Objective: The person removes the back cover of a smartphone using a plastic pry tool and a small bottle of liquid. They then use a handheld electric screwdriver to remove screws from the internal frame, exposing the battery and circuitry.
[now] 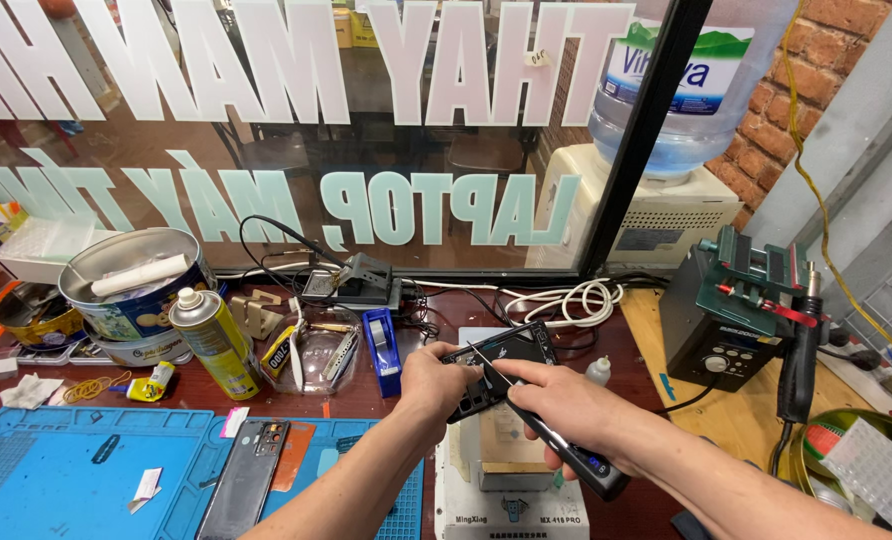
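The left hand [428,378] grips the near-left edge of a black phone frame [498,365], holding it tilted above a white machine [511,495] on the desk [366,395]. The right hand [556,395] is closed around a black electric screwdriver [551,435], whose thin tip touches the frame's upper part. A dark phone back [246,478] lies on the blue mat [66,470] to the left. Just beyond the left hand stands a blue tape dispenser [381,350], and a yellow spray can [213,340] is farther left.
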